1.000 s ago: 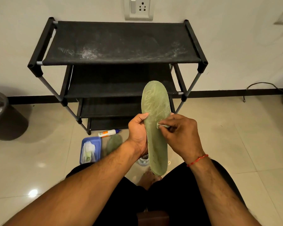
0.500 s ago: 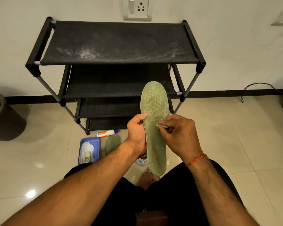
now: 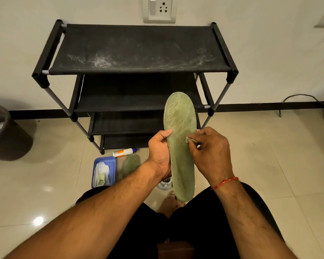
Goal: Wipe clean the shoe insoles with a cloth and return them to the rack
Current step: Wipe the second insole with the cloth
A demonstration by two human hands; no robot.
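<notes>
My left hand (image 3: 160, 152) grips a green insole (image 3: 180, 128) by its left edge and holds it upright, toe up, in front of the black shoe rack (image 3: 138, 51). My right hand (image 3: 208, 152) pinches a small pale cloth (image 3: 191, 140) against the insole's right edge near the middle. A second green insole (image 3: 130, 164) lies flat on the floor below the rack, partly hidden by my left forearm.
A blue tray (image 3: 112, 161) holding white wipes sits on the tiled floor beside a white tube (image 3: 123, 152). A dark bin (image 3: 2, 133) stands at far left. A small white container (image 3: 165, 185) sits under the held insole. A cable (image 3: 297, 101) lies by the wall.
My right hand with the cloth has shifted slightly along the insole's right edge. The insole and my left hand stay about where they were.
</notes>
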